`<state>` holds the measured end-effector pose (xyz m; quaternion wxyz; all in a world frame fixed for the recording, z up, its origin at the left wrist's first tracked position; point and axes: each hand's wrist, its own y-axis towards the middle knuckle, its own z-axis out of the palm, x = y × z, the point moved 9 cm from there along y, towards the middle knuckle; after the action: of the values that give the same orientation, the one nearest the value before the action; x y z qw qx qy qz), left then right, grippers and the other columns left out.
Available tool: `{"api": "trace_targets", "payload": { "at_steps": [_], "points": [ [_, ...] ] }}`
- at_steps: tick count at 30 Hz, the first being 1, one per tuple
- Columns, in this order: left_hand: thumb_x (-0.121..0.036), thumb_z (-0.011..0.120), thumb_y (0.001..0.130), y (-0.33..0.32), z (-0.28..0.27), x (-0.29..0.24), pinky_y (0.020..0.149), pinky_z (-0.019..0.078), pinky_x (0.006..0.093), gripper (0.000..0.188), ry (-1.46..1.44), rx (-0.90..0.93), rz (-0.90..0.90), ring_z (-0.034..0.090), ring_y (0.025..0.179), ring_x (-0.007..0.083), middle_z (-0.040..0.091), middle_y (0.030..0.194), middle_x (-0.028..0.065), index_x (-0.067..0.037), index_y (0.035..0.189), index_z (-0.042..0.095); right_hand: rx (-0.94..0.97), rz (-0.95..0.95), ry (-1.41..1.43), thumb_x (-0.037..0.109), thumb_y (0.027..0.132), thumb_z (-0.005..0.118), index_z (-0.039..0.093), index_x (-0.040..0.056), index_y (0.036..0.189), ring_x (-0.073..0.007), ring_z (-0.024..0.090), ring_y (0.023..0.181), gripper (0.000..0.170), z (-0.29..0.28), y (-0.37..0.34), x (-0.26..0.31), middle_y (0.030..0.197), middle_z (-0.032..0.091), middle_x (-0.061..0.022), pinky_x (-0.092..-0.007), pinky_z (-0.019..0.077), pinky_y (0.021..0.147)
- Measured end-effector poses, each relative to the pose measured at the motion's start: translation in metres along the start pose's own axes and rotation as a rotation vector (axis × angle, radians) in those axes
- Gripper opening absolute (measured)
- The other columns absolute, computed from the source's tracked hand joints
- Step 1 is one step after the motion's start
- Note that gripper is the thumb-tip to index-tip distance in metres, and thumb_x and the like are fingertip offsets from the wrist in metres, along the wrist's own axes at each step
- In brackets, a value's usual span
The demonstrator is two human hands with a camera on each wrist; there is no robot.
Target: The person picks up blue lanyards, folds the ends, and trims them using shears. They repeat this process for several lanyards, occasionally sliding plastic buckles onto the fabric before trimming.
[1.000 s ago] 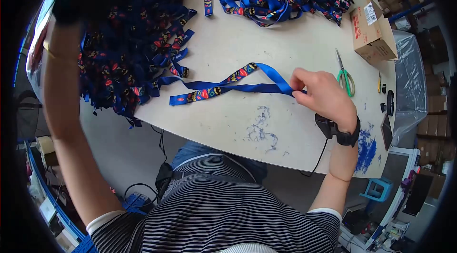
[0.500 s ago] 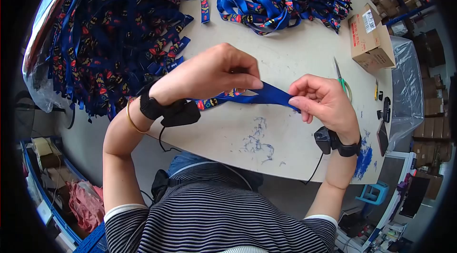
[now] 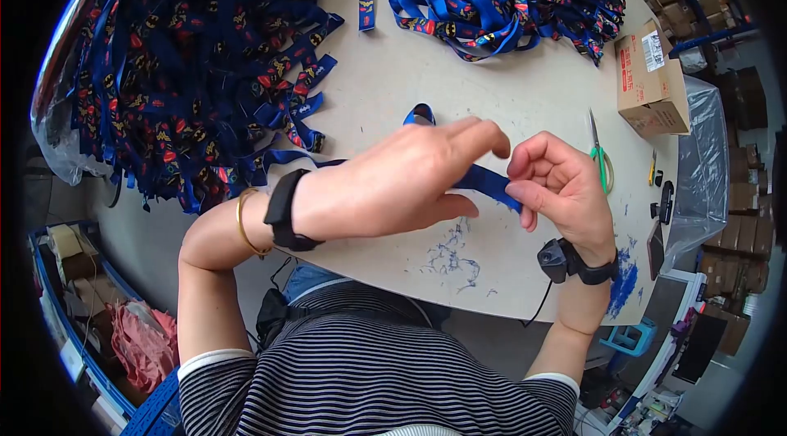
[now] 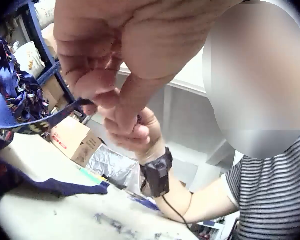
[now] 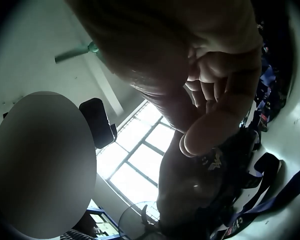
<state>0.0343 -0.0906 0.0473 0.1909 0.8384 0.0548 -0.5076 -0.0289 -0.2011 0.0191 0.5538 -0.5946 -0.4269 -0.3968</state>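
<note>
My left hand (image 3: 393,178) is stretched palm down over the blue printed ribbon (image 3: 485,181), its thumb and forefinger apart. In the left wrist view, a ribbon (image 4: 55,120) runs to the curled fingers of my left hand (image 4: 110,60). My right hand (image 3: 570,190) faces it with loosely bent fingers, thumb beside the ribbon's end; no ribbon shows clearly in its grasp. A separate ribbon end (image 4: 80,188) lies below both hands in the left wrist view. Behind the left hand rises a ribbon loop (image 3: 420,114).
A large ribbon heap (image 3: 188,75) covers the table's left side, another pile (image 3: 492,2) the back. Scissors (image 3: 601,157), a cardboard box (image 3: 652,88), a yellow cutter (image 3: 652,167) and black items (image 3: 666,201) lie at the right. Blue thread scraps (image 3: 451,260) dot the table (image 3: 385,75).
My left hand came in from the far left to the ribbon, then moved further right over it. The right hand's pinch on the ribbon has loosened.
</note>
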Motion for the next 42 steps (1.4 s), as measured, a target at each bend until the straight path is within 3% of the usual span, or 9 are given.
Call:
{"api": "trace_targets", "payload": {
  "at_steps": [7, 10, 11, 15, 19, 25, 35, 38, 42],
  "points": [
    [0.0, 0.068, 0.077, -0.007, -0.012, 0.004, 0.056, 0.0471, 0.032, 0.017, 0.04, -0.156, 0.175, 0.062, 0.064, 0.0235, 0.062, 0.076, 0.0087, -0.001, 0.091, 0.058, -0.036, -0.043, 0.048, -0.001, 0.087, 0.06, 0.052, -0.0005, 0.096, -0.0057, 0.058, 0.063, 0.012, 0.0, 0.0, 0.006, 0.08, 0.059, -0.0043, -0.0185, 0.0486, 0.054],
    [0.0, 0.066, 0.079, -0.004, -0.025, 0.009, 0.055, 0.0449, 0.0282, 0.01, 0.025, -0.229, 0.071, 0.06, 0.063, 0.0182, 0.06, 0.072, 0.007, -0.001, 0.087, 0.06, -0.064, -0.079, 0.05, -0.001, 0.086, 0.061, 0.053, -0.0009, 0.095, -0.006, 0.058, 0.063, 0.012, -0.005, -0.003, 0.011, 0.079, 0.06, -0.0042, -0.0189, 0.0483, 0.054],
    [-0.003, 0.063, 0.084, -0.007, -0.022, 0.023, 0.056, 0.0436, 0.0238, 0.006, 0.04, -0.086, -0.166, 0.058, 0.065, 0.0104, 0.061, 0.071, 0.0043, 0.0, 0.089, 0.06, -0.073, -0.087, 0.05, -0.001, 0.086, 0.061, 0.053, -0.0011, 0.094, -0.0061, 0.058, 0.063, 0.012, -0.006, -0.005, 0.013, 0.078, 0.06, -0.0041, -0.019, 0.048, 0.054],
    [-0.01, 0.058, 0.091, -0.013, -0.011, 0.053, 0.06, 0.043, 0.0185, 0.011, -0.389, -0.054, -0.356, 0.056, 0.069, 0.0031, 0.064, 0.077, 0.0004, 0.001, 0.091, 0.061, 0.09, -0.014, -0.197, 0.0, 0.079, 0.069, 0.061, 0.0016, 0.087, -0.0073, 0.057, 0.057, 0.012, 0.014, -0.015, 0.017, 0.074, 0.063, -0.0036, -0.0193, 0.0442, 0.05],
    [-0.009, 0.059, 0.09, -0.015, -0.004, 0.054, 0.06, 0.0438, 0.0192, 0.012, -0.443, 0.016, -0.415, 0.057, 0.069, 0.0039, 0.064, 0.076, 0.0006, 0.001, 0.095, 0.062, -0.046, -0.366, -0.656, 0.003, 0.068, 0.077, 0.065, 0.0028, 0.087, -0.0136, 0.056, 0.055, 0.023, 0.037, -0.019, 0.048, 0.074, 0.062, -0.0067, -0.0235, 0.0415, 0.048],
    [-0.009, 0.061, 0.089, -0.016, 0.009, 0.052, 0.06, 0.0442, 0.0195, 0.013, -0.438, 0.062, -0.356, 0.057, 0.067, 0.0043, 0.064, 0.076, 0.0007, 0.002, 0.096, 0.063, -0.331, -0.67, -0.842, 0.001, 0.066, 0.076, 0.064, 0.004, 0.085, -0.0204, 0.058, 0.07, 0.023, 0.035, -0.019, 0.07, 0.08, 0.061, -0.0074, -0.0302, 0.0451, 0.059],
    [-0.008, 0.063, 0.084, -0.016, 0.008, 0.042, 0.053, 0.0407, 0.0194, 0.012, -0.345, 0.075, -0.287, 0.051, 0.059, 0.0023, 0.065, 0.073, 0.0007, 0.0, 0.092, 0.066, -0.337, -0.39, -0.715, 0.0, 0.073, 0.068, 0.058, 0.004, 0.082, -0.0258, 0.056, 0.066, 0.014, 0.011, -0.01, 0.049, 0.078, 0.06, -0.0076, -0.0342, 0.0432, 0.063],
    [-0.008, 0.063, 0.083, -0.016, 0.007, 0.042, 0.052, 0.0399, 0.0197, 0.012, -0.336, 0.068, -0.286, 0.05, 0.058, 0.002, 0.065, 0.073, 0.0007, 0.0, 0.092, 0.066, -0.044, -0.531, -0.769, 0.003, 0.072, 0.071, 0.058, 0.004, 0.083, -0.0255, 0.057, 0.067, 0.017, 0.031, -0.011, 0.05, 0.08, 0.061, -0.0074, -0.0339, 0.0433, 0.063],
    [-0.008, 0.063, 0.083, -0.016, 0.009, 0.044, 0.051, 0.0394, 0.0204, 0.012, -0.374, 0.042, -0.255, 0.049, 0.057, 0.0023, 0.065, 0.072, 0.0008, 0.0, 0.092, 0.065, -0.167, -0.571, -0.806, 0.006, 0.069, 0.074, 0.059, 0.0047, 0.083, -0.0252, 0.057, 0.068, 0.02, 0.04, -0.01, 0.054, 0.08, 0.061, -0.0074, -0.0343, 0.0428, 0.062]
  ]
}}
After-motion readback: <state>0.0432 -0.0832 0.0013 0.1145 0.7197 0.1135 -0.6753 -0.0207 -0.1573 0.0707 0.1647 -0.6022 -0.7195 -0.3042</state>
